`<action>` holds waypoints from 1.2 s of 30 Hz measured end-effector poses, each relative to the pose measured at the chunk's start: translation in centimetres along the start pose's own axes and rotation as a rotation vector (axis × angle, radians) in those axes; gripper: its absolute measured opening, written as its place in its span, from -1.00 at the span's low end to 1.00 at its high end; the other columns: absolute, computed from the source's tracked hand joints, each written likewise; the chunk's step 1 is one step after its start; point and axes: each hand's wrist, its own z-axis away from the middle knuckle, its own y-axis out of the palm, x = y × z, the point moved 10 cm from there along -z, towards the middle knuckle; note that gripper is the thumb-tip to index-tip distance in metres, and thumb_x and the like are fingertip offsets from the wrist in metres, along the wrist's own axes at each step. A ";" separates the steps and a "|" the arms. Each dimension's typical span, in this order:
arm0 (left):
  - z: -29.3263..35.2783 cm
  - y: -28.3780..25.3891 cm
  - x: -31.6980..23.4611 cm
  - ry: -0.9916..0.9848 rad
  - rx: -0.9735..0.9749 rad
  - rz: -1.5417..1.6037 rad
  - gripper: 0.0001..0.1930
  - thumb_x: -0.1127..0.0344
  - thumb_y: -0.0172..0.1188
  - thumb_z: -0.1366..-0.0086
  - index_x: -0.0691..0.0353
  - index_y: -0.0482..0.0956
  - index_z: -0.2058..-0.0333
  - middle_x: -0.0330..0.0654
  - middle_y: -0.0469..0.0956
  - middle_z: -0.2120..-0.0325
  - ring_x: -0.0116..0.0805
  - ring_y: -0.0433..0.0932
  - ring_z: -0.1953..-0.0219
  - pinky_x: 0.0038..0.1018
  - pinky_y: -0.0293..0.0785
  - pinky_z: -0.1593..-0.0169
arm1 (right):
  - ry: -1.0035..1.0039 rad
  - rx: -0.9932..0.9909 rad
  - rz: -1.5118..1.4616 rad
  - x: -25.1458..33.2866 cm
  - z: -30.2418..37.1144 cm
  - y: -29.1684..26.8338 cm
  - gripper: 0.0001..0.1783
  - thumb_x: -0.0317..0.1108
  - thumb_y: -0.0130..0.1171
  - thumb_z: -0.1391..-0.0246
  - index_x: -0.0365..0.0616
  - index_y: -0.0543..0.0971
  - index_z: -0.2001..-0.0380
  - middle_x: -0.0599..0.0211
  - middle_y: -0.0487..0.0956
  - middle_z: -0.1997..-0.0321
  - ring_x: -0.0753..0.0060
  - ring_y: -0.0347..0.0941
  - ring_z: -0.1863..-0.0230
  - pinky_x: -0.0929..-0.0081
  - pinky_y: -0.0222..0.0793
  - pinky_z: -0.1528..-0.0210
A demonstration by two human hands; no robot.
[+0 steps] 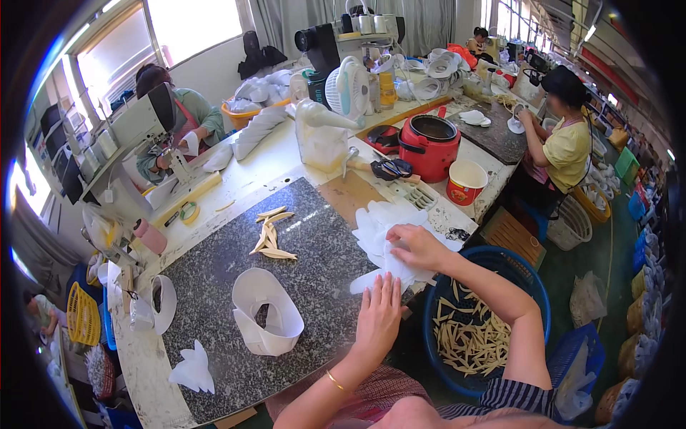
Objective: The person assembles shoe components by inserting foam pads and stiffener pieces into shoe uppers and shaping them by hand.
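- Left hand [379, 314] lay flat, fingers spread, pressing the near edge of the white pieces [382, 236] on the slab [214, 286].
- Right hand [418, 245] rested palm down on the same stack, just beyond the left one, fingers slightly curled.
- Left of both hands stood a white band [266, 323]; beyond it lay tan strips [271, 232].
- Under the right forearm sat a blue basket [532, 275] of strips.

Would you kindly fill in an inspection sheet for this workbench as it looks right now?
Surface: speckled granite slab on a pale bench.
Job's things: stack of white cut pieces at the slab's right edge.
Clutter: white curved band, tan strips, red cooker pot, small fan.
Hands: left hand and right hand both flat on the white pieces.
Cables: nothing seen.
Surroundings: blue basket of tan strips; two seated co-workers.
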 end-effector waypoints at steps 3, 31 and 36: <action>-0.2 0.5 -0.2 -0.009 0.009 -0.029 -0.35 0.13 0.20 -0.39 0.37 0.31 -0.33 0.13 0.31 -0.35 0.08 0.30 -0.38 -0.01 0.30 -0.35 | -0.024 -0.023 -0.027 -0.3 -1.1 -0.7 -0.65 -0.40 0.34 -0.05 -0.19 0.54 0.08 0.05 0.65 0.21 0.04 0.61 0.16 0.21 0.50 0.04; 6.4 -4.4 7.6 -0.751 -0.043 1.519 -0.81 0.31 0.32 -0.40 0.32 0.71 0.16 -0.25 0.73 0.34 -0.64 0.63 0.36 -0.68 0.54 0.27 | 0.231 0.019 -0.398 8.6 8.6 -5.2 -0.67 -0.69 0.15 -0.15 -0.21 0.70 0.06 0.13 0.72 0.13 0.35 0.66 0.12 0.47 0.55 0.04; 7.5 -6.0 9.2 -0.787 -0.211 1.567 -0.80 0.36 0.31 -0.40 0.31 0.65 0.08 -0.21 0.73 0.25 -0.57 0.67 0.27 -0.63 0.61 0.22 | 0.149 0.636 -0.371 11.4 12.0 3.0 -0.50 -0.67 0.06 -0.14 -0.17 0.58 -0.15 0.04 0.61 -0.21 0.24 0.58 -0.20 0.39 0.52 -0.16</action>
